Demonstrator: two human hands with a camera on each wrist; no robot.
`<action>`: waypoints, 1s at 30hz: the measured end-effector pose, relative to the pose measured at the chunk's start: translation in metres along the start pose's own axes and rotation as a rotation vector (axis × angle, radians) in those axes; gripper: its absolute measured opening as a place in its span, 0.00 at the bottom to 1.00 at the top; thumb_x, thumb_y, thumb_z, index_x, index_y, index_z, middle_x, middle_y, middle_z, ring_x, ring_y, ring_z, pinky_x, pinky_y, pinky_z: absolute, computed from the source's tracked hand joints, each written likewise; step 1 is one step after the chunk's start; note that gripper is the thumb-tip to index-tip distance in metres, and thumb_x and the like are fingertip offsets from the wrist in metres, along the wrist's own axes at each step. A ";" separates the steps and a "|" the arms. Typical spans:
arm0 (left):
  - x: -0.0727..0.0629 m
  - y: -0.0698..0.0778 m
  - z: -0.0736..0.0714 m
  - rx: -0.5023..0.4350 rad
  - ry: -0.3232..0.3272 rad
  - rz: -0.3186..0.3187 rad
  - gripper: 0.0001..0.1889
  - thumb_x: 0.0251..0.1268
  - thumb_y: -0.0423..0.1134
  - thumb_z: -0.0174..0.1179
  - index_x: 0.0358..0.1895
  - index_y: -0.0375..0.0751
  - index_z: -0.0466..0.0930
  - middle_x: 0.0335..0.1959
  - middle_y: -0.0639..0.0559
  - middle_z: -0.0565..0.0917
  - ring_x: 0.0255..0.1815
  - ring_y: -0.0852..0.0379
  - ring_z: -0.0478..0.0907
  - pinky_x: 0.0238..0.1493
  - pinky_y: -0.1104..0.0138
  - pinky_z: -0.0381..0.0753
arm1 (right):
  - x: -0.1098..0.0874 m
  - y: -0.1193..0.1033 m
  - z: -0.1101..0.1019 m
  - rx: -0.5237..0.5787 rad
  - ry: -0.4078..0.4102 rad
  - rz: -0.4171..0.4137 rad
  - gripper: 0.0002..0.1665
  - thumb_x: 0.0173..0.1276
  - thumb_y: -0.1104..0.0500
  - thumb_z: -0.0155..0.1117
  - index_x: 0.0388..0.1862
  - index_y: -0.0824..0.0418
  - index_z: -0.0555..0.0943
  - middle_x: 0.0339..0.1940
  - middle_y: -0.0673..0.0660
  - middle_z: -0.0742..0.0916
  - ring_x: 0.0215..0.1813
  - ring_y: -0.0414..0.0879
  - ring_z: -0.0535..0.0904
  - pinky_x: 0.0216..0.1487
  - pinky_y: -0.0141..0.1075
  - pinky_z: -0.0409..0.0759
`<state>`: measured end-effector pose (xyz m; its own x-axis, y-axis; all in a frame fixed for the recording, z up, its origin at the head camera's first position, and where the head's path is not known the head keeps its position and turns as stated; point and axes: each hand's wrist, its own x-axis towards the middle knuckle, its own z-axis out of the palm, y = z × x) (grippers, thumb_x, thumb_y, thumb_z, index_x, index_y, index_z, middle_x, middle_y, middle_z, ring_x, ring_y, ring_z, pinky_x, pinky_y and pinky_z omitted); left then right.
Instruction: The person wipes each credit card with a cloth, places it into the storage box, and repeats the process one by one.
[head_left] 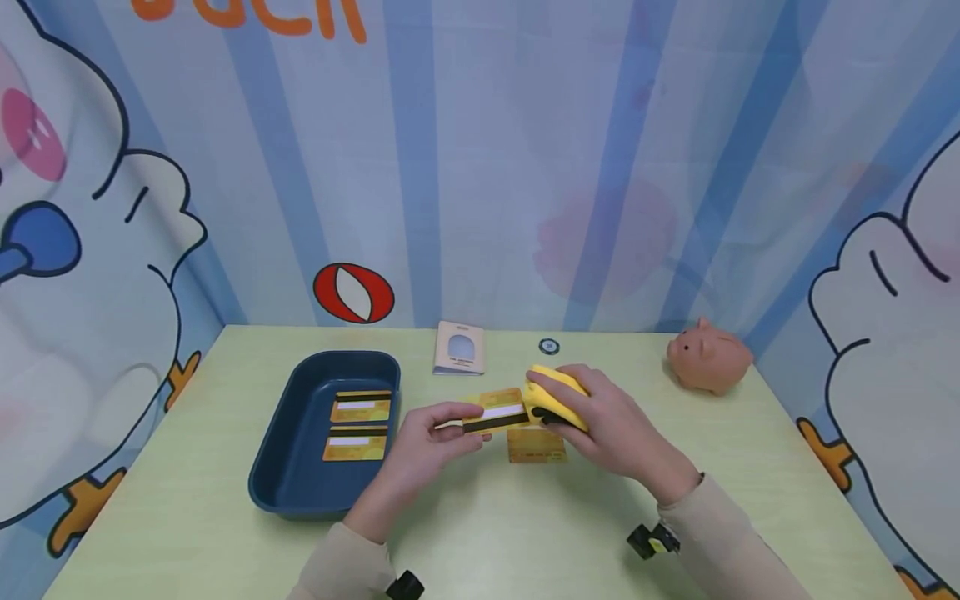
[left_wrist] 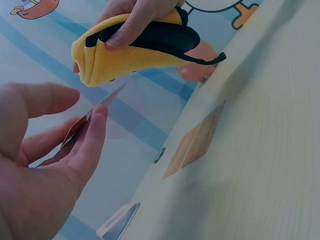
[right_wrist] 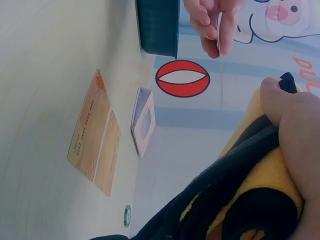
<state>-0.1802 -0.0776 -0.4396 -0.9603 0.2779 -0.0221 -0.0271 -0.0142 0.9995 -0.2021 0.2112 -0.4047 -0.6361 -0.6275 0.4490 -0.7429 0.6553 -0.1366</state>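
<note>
My left hand [head_left: 438, 437] holds a gold bank card [head_left: 504, 414] by its left end, with the dark stripe and white strip showing. In my right hand [head_left: 618, 425] is a folded yellow and black cloth [head_left: 558, 396], gripped close to the card's right end. The left wrist view shows the card edge-on between my fingers, a small gap below the cloth [left_wrist: 120, 55]. Beneath the hands, two gold cards [right_wrist: 90, 132] lie side by side on the table; from the head camera, one card [head_left: 537, 447] shows plainly.
A dark blue tray [head_left: 273, 467] at the left contains two gold cards [head_left: 356, 443], stripe side up. Along the back of the table are a pale booklet [head_left: 459, 348], a small round chip [head_left: 549, 346] and a pink piggy bank [head_left: 708, 357]. A striped curtain hangs behind.
</note>
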 end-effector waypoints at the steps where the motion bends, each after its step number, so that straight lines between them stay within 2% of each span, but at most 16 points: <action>1: 0.000 0.000 0.000 -0.004 -0.007 -0.005 0.20 0.71 0.30 0.67 0.64 0.31 0.82 0.64 0.33 0.82 0.54 0.46 0.89 0.57 0.62 0.87 | 0.000 0.000 0.000 0.003 0.000 -0.001 0.47 0.69 0.53 0.77 0.82 0.40 0.67 0.65 0.60 0.79 0.57 0.52 0.79 0.51 0.50 0.85; 6: 0.001 0.001 0.001 -0.029 -0.019 0.001 0.19 0.74 0.27 0.62 0.66 0.30 0.80 0.63 0.32 0.82 0.54 0.42 0.89 0.56 0.61 0.87 | 0.000 -0.001 0.000 0.015 -0.009 0.004 0.45 0.70 0.50 0.75 0.82 0.39 0.66 0.66 0.59 0.78 0.57 0.51 0.79 0.53 0.50 0.84; 10: 0.001 -0.001 0.003 -0.043 -0.016 0.020 0.26 0.72 0.24 0.62 0.72 0.38 0.74 0.61 0.32 0.82 0.50 0.45 0.90 0.53 0.59 0.88 | 0.001 -0.003 0.000 0.014 -0.014 0.001 0.44 0.71 0.50 0.74 0.82 0.39 0.67 0.66 0.58 0.79 0.58 0.51 0.79 0.54 0.50 0.84; 14: 0.001 -0.002 0.004 -0.050 -0.016 0.013 0.33 0.71 0.24 0.63 0.77 0.44 0.68 0.58 0.33 0.85 0.49 0.43 0.90 0.52 0.59 0.89 | 0.004 -0.007 0.001 0.007 -0.016 -0.011 0.45 0.70 0.51 0.76 0.82 0.39 0.67 0.67 0.59 0.78 0.59 0.52 0.79 0.55 0.52 0.84; 18: 0.001 -0.002 0.006 -0.022 -0.024 0.016 0.33 0.72 0.25 0.63 0.78 0.40 0.67 0.56 0.35 0.86 0.48 0.44 0.90 0.51 0.59 0.89 | 0.007 -0.011 0.003 0.000 -0.021 -0.026 0.47 0.69 0.53 0.77 0.82 0.39 0.66 0.66 0.59 0.78 0.59 0.53 0.79 0.54 0.52 0.85; 25: 0.002 -0.004 0.009 0.003 -0.047 0.014 0.33 0.72 0.26 0.63 0.79 0.40 0.66 0.58 0.35 0.85 0.53 0.35 0.87 0.53 0.59 0.89 | 0.016 -0.019 0.011 0.023 -0.015 -0.092 0.47 0.69 0.52 0.77 0.83 0.40 0.66 0.66 0.59 0.79 0.60 0.54 0.80 0.57 0.52 0.84; 30: 0.004 -0.003 0.011 0.016 -0.062 0.031 0.35 0.72 0.27 0.64 0.80 0.38 0.64 0.58 0.37 0.86 0.53 0.39 0.88 0.53 0.58 0.89 | 0.026 -0.026 0.015 0.025 -0.007 -0.152 0.44 0.68 0.50 0.77 0.81 0.43 0.70 0.64 0.61 0.81 0.58 0.54 0.80 0.55 0.52 0.84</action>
<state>-0.1806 -0.0659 -0.4428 -0.9417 0.3364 0.0100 0.0077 -0.0082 0.9999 -0.2022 0.1719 -0.4030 -0.5174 -0.7213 0.4604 -0.8355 0.5420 -0.0898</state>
